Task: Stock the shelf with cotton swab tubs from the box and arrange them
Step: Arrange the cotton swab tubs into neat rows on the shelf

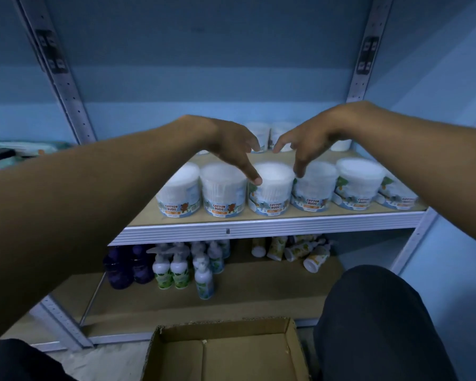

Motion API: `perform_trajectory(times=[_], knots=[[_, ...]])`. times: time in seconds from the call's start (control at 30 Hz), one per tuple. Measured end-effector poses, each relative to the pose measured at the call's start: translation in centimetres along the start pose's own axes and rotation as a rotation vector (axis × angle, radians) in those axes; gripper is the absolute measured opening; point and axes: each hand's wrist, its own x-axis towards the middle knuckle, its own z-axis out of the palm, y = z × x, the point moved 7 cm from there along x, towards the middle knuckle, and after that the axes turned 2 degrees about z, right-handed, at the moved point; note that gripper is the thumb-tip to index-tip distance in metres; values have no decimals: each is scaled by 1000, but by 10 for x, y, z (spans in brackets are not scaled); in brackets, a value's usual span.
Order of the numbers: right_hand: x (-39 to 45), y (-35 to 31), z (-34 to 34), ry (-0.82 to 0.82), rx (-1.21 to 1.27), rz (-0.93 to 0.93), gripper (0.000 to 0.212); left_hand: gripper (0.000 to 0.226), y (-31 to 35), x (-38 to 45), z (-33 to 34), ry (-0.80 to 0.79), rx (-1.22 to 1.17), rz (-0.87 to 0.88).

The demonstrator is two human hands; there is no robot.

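Several clear cotton swab tubs stand in a row along the front of the wooden shelf (176, 220), and more sit behind them at the back. The middle front tub (271, 193) lies between my two hands. My left hand (232, 145) reaches over the row with relaxed fingers, its thumb tip touching the middle tub's lid at the left. My right hand (311, 140) hovers above the gap between the middle tub and its right neighbour (313, 189), fingers spread and hanging down, holding nothing. The cardboard box (226, 353) sits on the floor below, its visible inside bare.
The lower shelf holds purple bottles (128, 266), green-and-white pump bottles (173, 268) and several toppled small bottles (297, 250). Perforated metal uprights frame the shelving at left (66, 86) and right (364, 53). My dark-trousered knee (374, 312) is beside the box at the right.
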Motion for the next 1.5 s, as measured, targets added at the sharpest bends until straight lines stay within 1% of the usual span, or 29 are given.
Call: perform_trajectory(times=[0.1,0.2,0.27,0.43,0.73,0.97,1.03,1.1,1.17,1.3,1.5], knots=[[1,15,6,1,-58,12,96,100,17,15,5,-18,32,7],[3,26,13,7,-71,24,100,103,28,27,10,-27,53,-2],[3,32,16,13,-69,28,98,102,32,33,12,-34,56,-4],[1,36,17,30,-40,7,88,91,37,42,10,-51,72,12],[0,38,19,7,8,-10,87,87,34,44,11,-58,43,31],[2,40,19,7,19,-14,87,93,33,44,11,-58,29,27],[3,41,18,-9,63,-25,89,99,33,44,10,-78,25,20],[4,46,13,1,139,-34,86,102,32,45,8,-87,17,13],[6,56,7,46,181,-30,76,97,32,47,3,-53,4,16],[16,88,0,139,178,34,57,81,34,55,-9,40,50,36],[33,128,4,189,171,88,54,67,38,84,-19,125,44,49]])
